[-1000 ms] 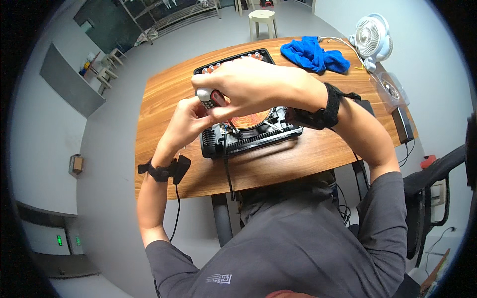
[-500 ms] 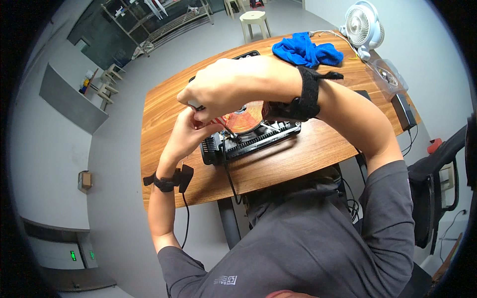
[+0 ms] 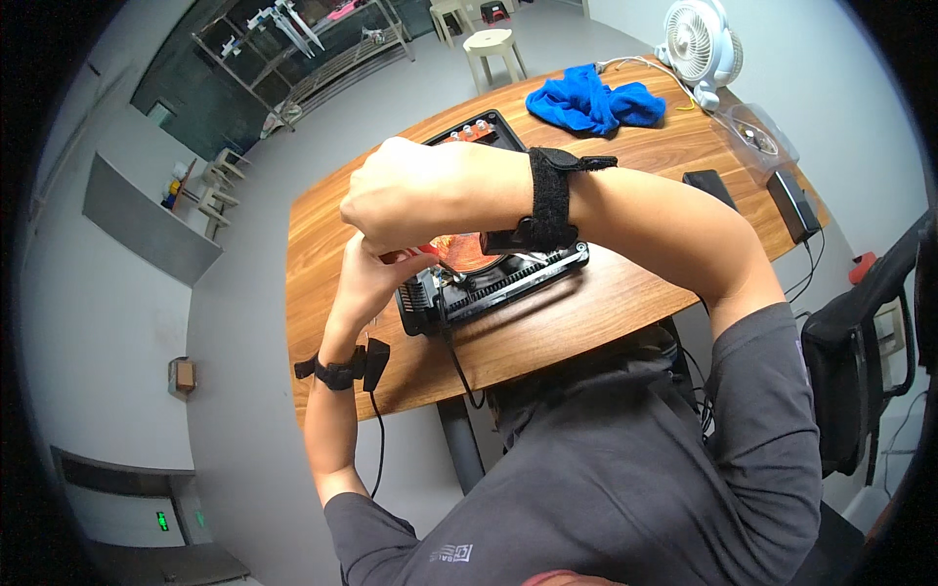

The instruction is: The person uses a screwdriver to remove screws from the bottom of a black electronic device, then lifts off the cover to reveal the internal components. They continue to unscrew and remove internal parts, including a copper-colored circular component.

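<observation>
An opened black appliance housing [image 3: 493, 301], which looks like an induction cooker, lies on the table with its round copper coil [image 3: 467, 252] exposed. My left hand [image 3: 376, 275] is at its near left corner, thumb and fingers closed on a red-handled tool [image 3: 415, 255]. A thin dark shaft runs from that handle toward the coil's edge. My right hand [image 3: 396, 198] is curled into a fist just above the left one, the two hands touching or nearly so. Its fingertips and anything inside them are hidden. My right wrist and forearm cover part of the coil.
A blue cloth [image 3: 594, 102] lies at the table's far side. To the right are a white fan [image 3: 696, 44], a clear plastic box [image 3: 754, 137] and a black power adapter [image 3: 793, 207]. A black cable [image 3: 453, 352] hangs over the table's front edge.
My right hand and wrist have shifted left and turned, uncovering the far end of the housing with its red parts. My left hand keeps its place at the corner. The whole view has shifted slightly.
</observation>
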Demonstrator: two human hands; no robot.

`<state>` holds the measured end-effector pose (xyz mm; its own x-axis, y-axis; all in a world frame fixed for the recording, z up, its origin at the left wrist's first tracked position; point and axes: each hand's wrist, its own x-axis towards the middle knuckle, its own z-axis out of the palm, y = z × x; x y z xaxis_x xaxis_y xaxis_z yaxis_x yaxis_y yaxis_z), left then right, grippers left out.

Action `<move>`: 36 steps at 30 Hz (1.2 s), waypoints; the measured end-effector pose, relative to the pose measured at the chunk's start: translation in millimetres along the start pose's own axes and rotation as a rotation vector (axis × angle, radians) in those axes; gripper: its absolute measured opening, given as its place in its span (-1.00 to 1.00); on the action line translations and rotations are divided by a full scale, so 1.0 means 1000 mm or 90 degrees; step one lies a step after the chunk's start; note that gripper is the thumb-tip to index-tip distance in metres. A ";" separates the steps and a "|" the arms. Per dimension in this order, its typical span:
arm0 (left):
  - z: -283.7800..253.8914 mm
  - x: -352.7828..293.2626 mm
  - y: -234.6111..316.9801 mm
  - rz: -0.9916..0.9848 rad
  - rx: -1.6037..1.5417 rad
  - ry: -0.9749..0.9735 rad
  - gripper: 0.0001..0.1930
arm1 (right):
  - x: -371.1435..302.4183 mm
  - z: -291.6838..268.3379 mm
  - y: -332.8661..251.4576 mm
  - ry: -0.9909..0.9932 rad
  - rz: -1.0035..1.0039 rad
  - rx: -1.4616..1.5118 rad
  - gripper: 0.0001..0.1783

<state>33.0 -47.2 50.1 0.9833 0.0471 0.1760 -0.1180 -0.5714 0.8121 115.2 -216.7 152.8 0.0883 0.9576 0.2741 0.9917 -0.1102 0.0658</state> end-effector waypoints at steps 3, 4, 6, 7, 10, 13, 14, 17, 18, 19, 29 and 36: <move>-0.004 -0.003 0.001 -0.003 -0.075 -0.023 -0.78 | 0.002 -0.006 0.003 -0.104 0.013 0.064 -0.72; -0.004 -0.005 -0.006 -0.018 -0.110 -0.029 -0.76 | 0.004 -0.007 0.004 -0.131 0.009 0.090 -0.70; -0.003 0.000 -0.014 -0.019 -0.126 -0.043 -0.71 | 0.004 -0.013 0.011 -0.175 -0.020 0.113 -0.67; -0.003 0.002 -0.017 -0.010 -0.106 -0.045 -0.67 | 0.004 -0.015 0.014 -0.196 -0.034 0.125 -0.66; 0.005 0.004 -0.012 0.011 -0.068 -0.030 -0.66 | -0.004 -0.029 0.010 -0.193 0.002 0.112 -0.65; 0.007 -0.004 -0.019 -0.008 -0.034 0.029 -0.68 | -0.002 -0.022 -0.001 -0.074 0.048 0.042 -0.53; 0.008 -0.002 -0.016 -0.011 -0.007 0.023 -0.68 | -0.002 -0.014 0.001 -0.033 0.032 0.041 -0.56; 0.009 -0.004 -0.005 -0.010 0.041 0.016 -0.65 | -0.002 -0.005 0.002 0.010 -0.013 0.045 -0.58; 0.009 -0.005 -0.006 -0.033 0.061 0.010 -0.64 | -0.001 -0.004 0.002 -0.013 0.001 0.049 -0.60; 0.008 -0.006 -0.007 -0.058 0.081 0.004 -0.64 | 0.001 -0.002 0.002 -0.036 0.014 0.053 -0.61; 0.004 -0.005 -0.013 0.012 -0.091 -0.022 -0.80 | -0.007 -0.024 -0.002 -0.118 0.075 0.037 -0.51; 0.001 -0.003 -0.007 -0.016 0.056 -0.044 -0.71 | -0.001 -0.018 0.001 -0.129 0.043 0.044 -0.66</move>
<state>31.3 -44.4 43.0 0.9934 0.0078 0.1149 -0.0832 -0.6408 0.7632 114.0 -222.4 169.5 0.1654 0.9832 0.0767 0.9862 -0.1648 -0.0137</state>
